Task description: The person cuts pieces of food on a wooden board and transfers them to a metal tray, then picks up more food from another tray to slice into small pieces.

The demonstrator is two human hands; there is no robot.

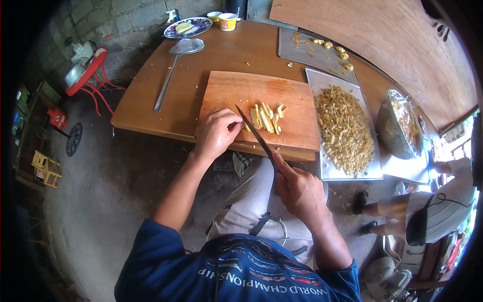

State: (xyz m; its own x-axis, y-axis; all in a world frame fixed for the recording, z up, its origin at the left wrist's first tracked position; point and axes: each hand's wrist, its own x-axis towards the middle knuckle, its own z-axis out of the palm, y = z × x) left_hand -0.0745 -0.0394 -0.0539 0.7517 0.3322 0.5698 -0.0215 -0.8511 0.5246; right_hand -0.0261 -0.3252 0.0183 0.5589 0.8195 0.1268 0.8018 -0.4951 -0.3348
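Observation:
On the wooden cutting board, my left hand rests at the near left with its fingers curled and pressed together. A bit of a pale yellow piece shows at its fingertips, right beside the blade; most of that piece is hidden. My right hand is closed round the handle of a knife, whose dark blade slants up and left over the board. Just right of the blade lie several cut pale yellow sticks, loosely grouped. Small crumbs dot the board.
Right of the board, a metal tray holds a heap of chopped yellowish pieces. Behind it, another tray carries several whole yellow pieces. A large metal bowl, a ladle and a patterned plate share the table. Another person stands right.

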